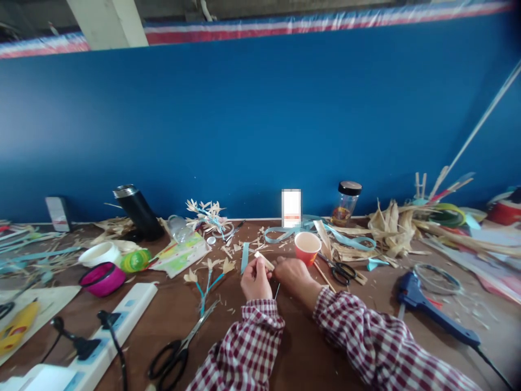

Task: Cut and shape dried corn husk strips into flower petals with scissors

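Observation:
My left hand [256,279] is closed in a pinch on a folded strip of pale dried husk [266,262], which sticks out past the fingertips. Close against the strip's right end is my right hand [293,275], its fingers curled in; what they grip is mostly hidden. A thin wire-like stem [277,291] shows below the right fingers. Left of the hands lie husk flowers on blue stems [207,282] and black-handled scissors [179,347]. An orange-red paper cup [307,250] stands just beyond my right hand. A blue ribbon piece [245,257] lies beyond my left hand.
A blue glue gun [431,312] with a cord lies at right. More scissors [342,271], a lidded jar [345,203] and dried husks [393,231] are behind. At left are a power strip [138,301], magenta bowl [102,278] and black flask [140,214]. A blue wall [260,119] borders the table.

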Demonstrator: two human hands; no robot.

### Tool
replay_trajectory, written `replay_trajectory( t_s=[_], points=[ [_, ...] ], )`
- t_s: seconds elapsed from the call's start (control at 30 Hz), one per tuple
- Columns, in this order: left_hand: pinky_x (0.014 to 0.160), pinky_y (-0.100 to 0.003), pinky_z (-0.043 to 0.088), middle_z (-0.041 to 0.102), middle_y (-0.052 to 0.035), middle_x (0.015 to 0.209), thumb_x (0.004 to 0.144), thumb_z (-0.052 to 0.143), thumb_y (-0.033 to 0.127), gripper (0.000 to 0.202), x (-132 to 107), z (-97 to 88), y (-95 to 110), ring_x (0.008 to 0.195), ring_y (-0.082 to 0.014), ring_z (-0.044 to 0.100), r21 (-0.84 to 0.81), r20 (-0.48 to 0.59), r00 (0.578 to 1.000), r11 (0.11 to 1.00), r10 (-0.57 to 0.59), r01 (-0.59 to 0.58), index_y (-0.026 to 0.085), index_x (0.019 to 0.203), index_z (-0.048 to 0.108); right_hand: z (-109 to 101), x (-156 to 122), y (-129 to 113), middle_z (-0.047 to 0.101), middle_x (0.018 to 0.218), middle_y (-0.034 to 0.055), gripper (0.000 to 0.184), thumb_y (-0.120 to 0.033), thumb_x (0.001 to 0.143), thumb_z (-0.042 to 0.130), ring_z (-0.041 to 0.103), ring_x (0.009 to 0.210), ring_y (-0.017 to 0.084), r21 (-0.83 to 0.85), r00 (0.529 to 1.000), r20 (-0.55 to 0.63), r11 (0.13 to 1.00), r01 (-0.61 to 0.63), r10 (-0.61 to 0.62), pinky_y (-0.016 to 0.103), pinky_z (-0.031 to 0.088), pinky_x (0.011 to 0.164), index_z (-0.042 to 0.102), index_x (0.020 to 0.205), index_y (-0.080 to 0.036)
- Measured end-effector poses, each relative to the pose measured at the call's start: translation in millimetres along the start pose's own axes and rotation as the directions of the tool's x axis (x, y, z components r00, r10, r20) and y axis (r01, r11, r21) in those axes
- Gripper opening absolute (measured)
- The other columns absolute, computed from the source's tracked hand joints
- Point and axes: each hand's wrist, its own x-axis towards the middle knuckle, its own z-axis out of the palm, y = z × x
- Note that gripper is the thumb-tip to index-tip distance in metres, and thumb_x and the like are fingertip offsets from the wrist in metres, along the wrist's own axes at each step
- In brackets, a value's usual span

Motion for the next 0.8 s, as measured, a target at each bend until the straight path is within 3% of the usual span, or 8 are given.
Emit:
replay_trajectory(
  t_s=[0.13, 0.3, 0.47, 0.6, 0.8],
  points=[
    [0.046, -0.023, 0.045, 0.055, 0.0035, 0.049, 0.065, 0.066, 0.040, 0.025, 0.4, -1.6, 3.5, 0.046, -0.0109, 0.052, 0.001, 0.008, 1.000, 1.000, 0.016, -0.016, 0.015, 0.071, 0.065, -6.8, -16.2, 5.0, 0.065, 0.082, 0.0107, 0.012, -0.014, 0.089, 0.044, 0.064, 0.066, 0.018, 0.084, 0.991, -0.122, 0.995, -0.051, 0.061, 0.023, 0.044, 0.053, 0.056, 0.091, -0.013],
    [0.044, -0.021, 0.040, 0.051, 0.0056, 0.046, 0.067, 0.065, 0.038, 0.024, -5.4, -1.1, 5.9, 0.042, -0.0085, 0.046, 0.038, 0.068, 0.998, 0.999, 0.002, -0.004, 0.015, 0.072, 0.064, -19.9, -49.0, 12.1, 0.064, 0.080, 0.0037, 0.013, -0.014, 0.089, 0.042, 0.060, 0.071, 0.014, 0.283, 0.966, -0.247, 0.959, -0.005, 0.078, 0.022, 0.043, 0.063, 0.054, 0.089, -0.017],
    [0.040, -0.019, 0.034, 0.050, 0.0060, 0.044, 0.067, 0.067, 0.041, 0.027, -18.6, 1.0, -0.7, 0.038, -0.0072, 0.042, 0.052, 0.263, 0.963, 0.998, -0.052, 0.040, 0.014, 0.073, 0.063, -32.5, -71.7, 19.7, 0.064, 0.080, 0.0015, 0.010, -0.017, 0.086, 0.048, 0.057, 0.068, 0.014, 0.735, 0.928, -0.291, 0.675, 0.060, 0.234, 0.023, 0.043, 0.062, 0.058, 0.087, -0.020],
    [0.038, -0.019, 0.031, 0.053, 0.0037, 0.045, 0.065, 0.068, 0.042, 0.030, -31.6, 1.9, -2.6, 0.038, -0.0068, 0.040, 0.153, 0.386, 0.920, 0.988, -0.073, 0.014, 0.013, 0.068, 0.064, -30.7, -72.7, 27.1, 0.064, 0.080, 0.0022, 0.011, -0.022, 0.085, 0.050, 0.058, 0.072, 0.015, 0.857, 0.907, -0.253, 0.512, 0.050, 0.335, 0.023, 0.044, 0.064, 0.060, 0.083, -0.019],
    [0.038, -0.020, 0.034, 0.050, 0.0037, 0.041, 0.064, 0.068, 0.046, 0.033, -42.6, 3.0, -1.2, 0.037, -0.0083, 0.041, 0.232, 0.435, 0.895, 0.973, -0.096, -0.009, 0.013, 0.067, 0.066, -13.5, -68.5, 34.6, 0.064, 0.077, 0.0024, 0.017, -0.032, 0.084, 0.054, 0.057, 0.070, 0.015, 0.936, 0.889, -0.176, 0.352, 0.018, 0.423, 0.025, 0.045, 0.065, 0.060, 0.085, -0.017]
  ],
)
